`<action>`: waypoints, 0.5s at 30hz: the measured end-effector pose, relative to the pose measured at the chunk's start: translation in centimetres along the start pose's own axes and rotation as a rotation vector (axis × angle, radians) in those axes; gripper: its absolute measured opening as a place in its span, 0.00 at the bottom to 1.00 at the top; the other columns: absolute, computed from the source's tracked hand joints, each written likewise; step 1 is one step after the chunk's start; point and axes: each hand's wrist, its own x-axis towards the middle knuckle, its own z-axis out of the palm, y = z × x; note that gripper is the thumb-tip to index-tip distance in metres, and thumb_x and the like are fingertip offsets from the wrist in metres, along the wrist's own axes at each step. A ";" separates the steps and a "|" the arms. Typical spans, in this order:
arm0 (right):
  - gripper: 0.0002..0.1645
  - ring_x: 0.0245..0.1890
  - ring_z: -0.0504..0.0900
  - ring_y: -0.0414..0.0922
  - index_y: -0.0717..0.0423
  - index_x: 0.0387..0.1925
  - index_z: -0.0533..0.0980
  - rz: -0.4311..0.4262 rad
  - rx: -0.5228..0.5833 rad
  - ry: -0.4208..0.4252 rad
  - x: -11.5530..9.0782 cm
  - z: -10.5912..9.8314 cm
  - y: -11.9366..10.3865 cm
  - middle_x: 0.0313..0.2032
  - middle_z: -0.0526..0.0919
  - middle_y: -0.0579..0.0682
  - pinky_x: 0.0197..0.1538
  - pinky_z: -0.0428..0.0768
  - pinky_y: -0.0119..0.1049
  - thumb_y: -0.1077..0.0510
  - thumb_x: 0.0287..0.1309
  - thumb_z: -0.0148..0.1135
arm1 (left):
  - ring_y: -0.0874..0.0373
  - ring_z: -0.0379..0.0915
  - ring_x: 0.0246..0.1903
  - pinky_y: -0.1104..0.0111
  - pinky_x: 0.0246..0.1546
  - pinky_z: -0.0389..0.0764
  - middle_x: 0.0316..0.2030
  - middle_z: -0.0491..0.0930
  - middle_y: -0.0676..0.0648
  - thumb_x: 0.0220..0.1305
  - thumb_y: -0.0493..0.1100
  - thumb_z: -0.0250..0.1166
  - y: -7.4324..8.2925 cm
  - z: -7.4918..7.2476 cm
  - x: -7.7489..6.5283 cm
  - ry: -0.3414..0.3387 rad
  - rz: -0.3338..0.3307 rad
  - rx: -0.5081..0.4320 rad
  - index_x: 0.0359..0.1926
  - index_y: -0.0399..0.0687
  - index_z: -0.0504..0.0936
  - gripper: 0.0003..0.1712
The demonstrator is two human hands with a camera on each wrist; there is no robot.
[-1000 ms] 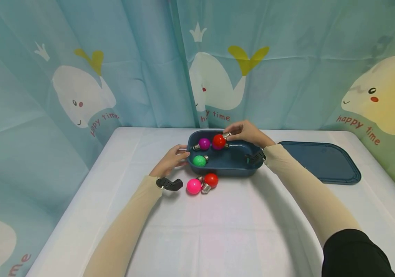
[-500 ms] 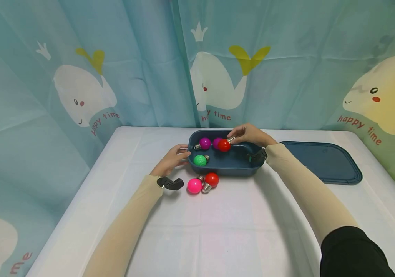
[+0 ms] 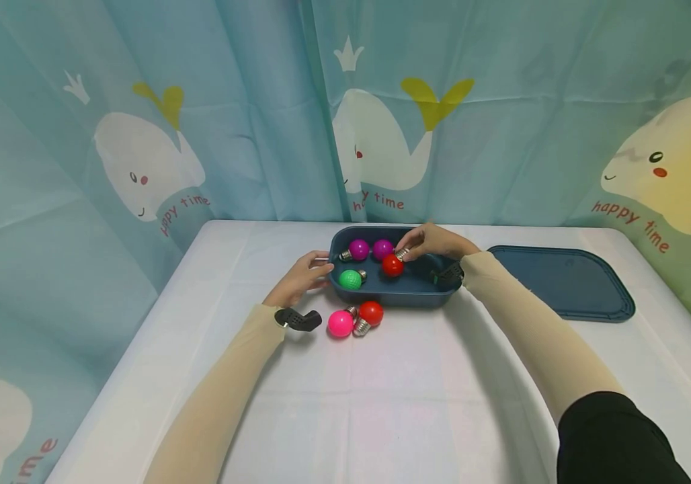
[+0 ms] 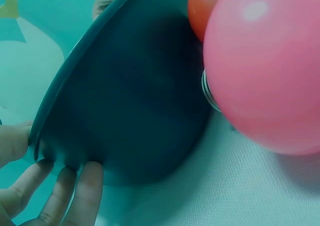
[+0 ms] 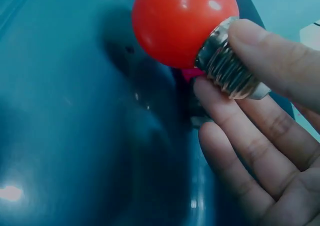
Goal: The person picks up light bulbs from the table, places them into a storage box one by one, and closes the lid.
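Observation:
My right hand (image 3: 433, 240) pinches a red light bulb (image 3: 392, 266) by its silver screw base, thumb on one side and fingers on the other, inside a dark blue oblong box (image 3: 394, 300). Its red globe (image 5: 182, 23) points away from the palm in the right wrist view. At the box's left end my left hand (image 3: 298, 279) holds the rim, several fingers (image 4: 89, 191) against the outer wall. Two purple bulbs (image 3: 359, 249) lie along the back of the box, and a green textured bulb (image 3: 349, 279) sits at its front left.
A pink bulb (image 3: 340, 324) and a second red bulb (image 3: 372, 314) lie on the white tabletop (image 3: 382, 403) just before the box. To the right is a flat dark blue tray-like lid (image 3: 563, 282), with the right forearm passing its near left side. A whale-print curtain (image 3: 261, 134) hangs behind the table.
The right hand has brought the red bulb a little toward the front and right within the box, uncovering the second purple bulb. The left hand stays at the box's end.

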 end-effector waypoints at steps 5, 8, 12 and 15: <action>0.19 0.38 0.77 0.42 0.62 0.47 0.78 -0.012 -0.029 -0.008 0.3 0.4 -0.3 0.39 0.84 0.50 0.49 0.77 0.34 0.58 0.54 0.67 | 0.45 0.68 0.57 0.56 0.60 0.73 0.63 0.62 0.33 0.69 0.38 0.53 0.1 0.1 0.0 -0.002 -0.006 -0.004 0.66 0.35 0.58 0.27; 0.18 0.35 0.78 0.40 0.64 0.46 0.79 -0.019 -0.023 -0.023 0.5 0.7 -0.5 0.35 0.85 0.48 0.45 0.78 0.30 0.60 0.54 0.67 | 0.44 0.68 0.57 0.56 0.61 0.73 0.63 0.62 0.33 0.69 0.38 0.53 0.1 0.0 0.1 -0.004 -0.007 -0.002 0.66 0.35 0.58 0.27; 0.17 0.32 0.78 0.38 0.67 0.45 0.78 -0.027 0.016 -0.071 0.8 1.2 -0.7 0.31 0.84 0.44 0.42 0.78 0.28 0.63 0.53 0.66 | 0.43 0.67 0.58 0.55 0.61 0.73 0.62 0.62 0.33 0.69 0.38 0.53 0.1 0.0 0.1 0.000 -0.009 -0.005 0.66 0.35 0.59 0.27; 0.17 0.32 0.78 0.39 0.67 0.45 0.78 -0.030 0.032 -0.113 1.0 1.5 -0.8 0.31 0.84 0.43 0.43 0.79 0.28 0.63 0.54 0.66 | 0.44 0.67 0.57 0.55 0.61 0.72 0.62 0.62 0.33 0.69 0.37 0.53 0.0 0.0 0.1 0.001 -0.009 -0.014 0.66 0.35 0.58 0.27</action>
